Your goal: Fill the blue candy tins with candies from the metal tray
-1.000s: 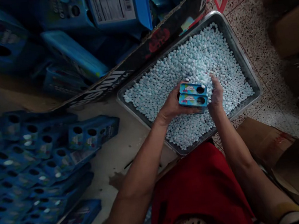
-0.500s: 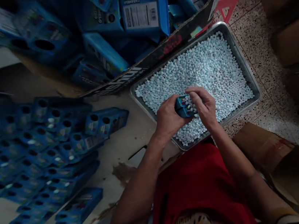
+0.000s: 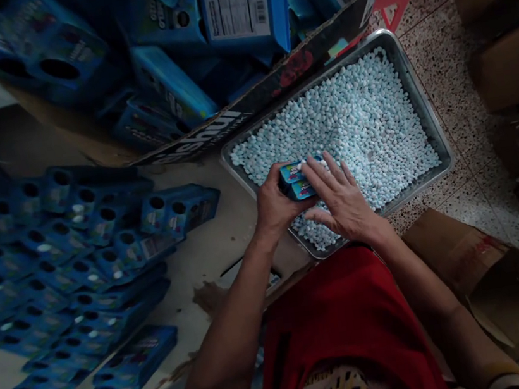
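Observation:
My left hand (image 3: 274,204) is wrapped round a pair of small blue boxes (image 3: 301,189), held side by side over the left part of a metal tray (image 3: 446,160). Pale blue and white pellets (image 3: 368,116) fill the tray. A few pellets lie at the right end of the boxes. My right hand (image 3: 339,200) rests against that end, its fingers stretched out and spread, covering part of it.
Rows of blue boxes with round holes (image 3: 78,269) stand on the table at left. A large carton (image 3: 291,72) of blue boxes lies beyond the tray. A phone (image 3: 232,274) is by my left forearm; an open brown box (image 3: 480,274) stands at right.
The held boxes and my left hand have moved slightly left and tilted. My right hand has gone from curled fingers to spread fingers laid against the boxes' end.

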Available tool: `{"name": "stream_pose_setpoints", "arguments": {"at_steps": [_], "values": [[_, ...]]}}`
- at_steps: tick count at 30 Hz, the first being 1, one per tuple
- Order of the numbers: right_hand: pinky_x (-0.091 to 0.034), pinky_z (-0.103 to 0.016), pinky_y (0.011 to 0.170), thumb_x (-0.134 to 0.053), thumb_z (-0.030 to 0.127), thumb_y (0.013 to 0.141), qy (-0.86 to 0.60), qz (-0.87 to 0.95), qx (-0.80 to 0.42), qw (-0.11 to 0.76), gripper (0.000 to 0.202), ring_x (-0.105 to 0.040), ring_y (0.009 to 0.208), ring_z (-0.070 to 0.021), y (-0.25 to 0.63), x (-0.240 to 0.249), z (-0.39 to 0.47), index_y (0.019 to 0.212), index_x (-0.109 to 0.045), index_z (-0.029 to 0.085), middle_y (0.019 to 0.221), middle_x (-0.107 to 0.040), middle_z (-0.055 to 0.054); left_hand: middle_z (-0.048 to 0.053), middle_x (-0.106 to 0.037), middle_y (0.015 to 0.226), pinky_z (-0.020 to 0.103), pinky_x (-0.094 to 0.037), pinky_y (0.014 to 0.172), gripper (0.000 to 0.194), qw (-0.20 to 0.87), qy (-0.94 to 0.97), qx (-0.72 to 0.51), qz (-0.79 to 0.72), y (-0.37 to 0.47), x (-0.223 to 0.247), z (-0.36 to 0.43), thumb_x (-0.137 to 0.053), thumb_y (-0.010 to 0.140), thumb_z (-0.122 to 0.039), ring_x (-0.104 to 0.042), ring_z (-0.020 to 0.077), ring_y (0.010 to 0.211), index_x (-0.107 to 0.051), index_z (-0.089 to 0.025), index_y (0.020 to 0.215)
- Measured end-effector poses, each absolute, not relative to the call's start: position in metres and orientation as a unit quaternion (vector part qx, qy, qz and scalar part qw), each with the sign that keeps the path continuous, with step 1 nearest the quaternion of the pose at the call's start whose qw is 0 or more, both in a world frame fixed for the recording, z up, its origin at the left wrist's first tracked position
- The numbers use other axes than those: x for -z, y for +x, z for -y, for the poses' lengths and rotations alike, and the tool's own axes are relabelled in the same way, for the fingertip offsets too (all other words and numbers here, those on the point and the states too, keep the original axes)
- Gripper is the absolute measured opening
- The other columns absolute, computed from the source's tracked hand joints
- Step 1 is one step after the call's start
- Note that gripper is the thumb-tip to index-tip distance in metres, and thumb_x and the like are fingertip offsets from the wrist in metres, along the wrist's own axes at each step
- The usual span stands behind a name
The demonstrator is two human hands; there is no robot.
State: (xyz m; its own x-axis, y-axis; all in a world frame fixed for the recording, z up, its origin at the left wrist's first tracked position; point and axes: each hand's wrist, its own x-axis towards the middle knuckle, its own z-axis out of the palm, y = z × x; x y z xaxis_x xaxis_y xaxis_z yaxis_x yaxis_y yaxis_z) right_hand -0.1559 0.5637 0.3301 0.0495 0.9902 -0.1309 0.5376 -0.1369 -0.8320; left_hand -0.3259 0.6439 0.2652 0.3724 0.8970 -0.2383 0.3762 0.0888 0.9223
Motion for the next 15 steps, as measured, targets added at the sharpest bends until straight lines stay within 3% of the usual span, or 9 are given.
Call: {"name": "stream_pose_setpoints", "arguments": {"at_steps": [3, 5, 7, 11, 15], "values": [[-0.02, -0.064, 0.145, -0.056, 0.08, 0.102, -0.69, 0.542, -0.33, 0.348, 0.072, -0.026, 0.177, -0.0295, -0.135, -0.321, -0.537, 0.166, -0.051, 0.045, 0.181, -0.046, 0.0, 0.005, -0.077, 0.12, 0.043, -0.062, 0.098, 0.082, 0.519, 0.665, -0.293, -0.45, -0.334, -0.265, -0.647, -0.101, 0.061, -0.061, -0.076, 0.0311, 0.112, -0.064, -0.024, 0.124], [-0.025, -0.067, 0.141, -0.054, 0.07, 0.108, -0.756, 0.467, -0.259, 0.377, 0.067, -0.029, 0.175, -0.0293, -0.115, -0.302, -0.519, 0.168, -0.046, 0.043, 0.183, -0.042, -0.004, 0.008, -0.074, 0.134, 0.053, -0.056, 0.114, 0.071, 0.462, 0.712, -0.321, -0.42, -0.344, -0.267, -0.649, -0.101, 0.066, -0.054, -0.071, 0.0374, 0.128, -0.069, -0.025, 0.123], [-0.027, -0.072, 0.138, -0.056, 0.068, 0.108, -0.813, 0.416, -0.192, 0.359, 0.07, -0.032, 0.173, -0.033, -0.101, -0.274, -0.506, 0.168, -0.046, 0.034, 0.182, -0.04, -0.013, 0.009, -0.073, 0.135, 0.057, -0.051, 0.121, 0.061, 0.404, 0.741, -0.326, -0.427, -0.354, -0.264, -0.649, -0.099, 0.069, -0.049, -0.069, 0.0392, 0.131, -0.073, -0.028, 0.12], [-0.032, -0.072, 0.135, -0.056, 0.072, 0.105, -0.844, 0.46, -0.094, 0.26, 0.085, -0.033, 0.169, -0.0402, -0.118, -0.219, -0.509, 0.171, -0.04, 0.019, 0.177, -0.037, -0.026, 0.006, -0.076, 0.125, 0.05, -0.06, 0.105, 0.074, 0.431, 0.687, -0.343, -0.474, -0.365, -0.241, -0.641, -0.102, 0.065, -0.056, -0.074, 0.0343, 0.118, -0.07, -0.028, 0.126], [-0.038, -0.074, 0.129, -0.068, 0.071, 0.097, -0.849, 0.491, -0.018, 0.194, 0.093, -0.039, 0.16, -0.0463, -0.148, -0.194, -0.553, 0.171, -0.041, 0.021, 0.171, -0.04, -0.025, 0.004, -0.078, 0.122, 0.041, -0.066, 0.089, 0.087, 0.54, 0.586, -0.391, -0.46, -0.361, -0.209, -0.628, -0.107, 0.056, -0.058, -0.079, 0.0278, 0.104, -0.067, -0.027, 0.126]]}}
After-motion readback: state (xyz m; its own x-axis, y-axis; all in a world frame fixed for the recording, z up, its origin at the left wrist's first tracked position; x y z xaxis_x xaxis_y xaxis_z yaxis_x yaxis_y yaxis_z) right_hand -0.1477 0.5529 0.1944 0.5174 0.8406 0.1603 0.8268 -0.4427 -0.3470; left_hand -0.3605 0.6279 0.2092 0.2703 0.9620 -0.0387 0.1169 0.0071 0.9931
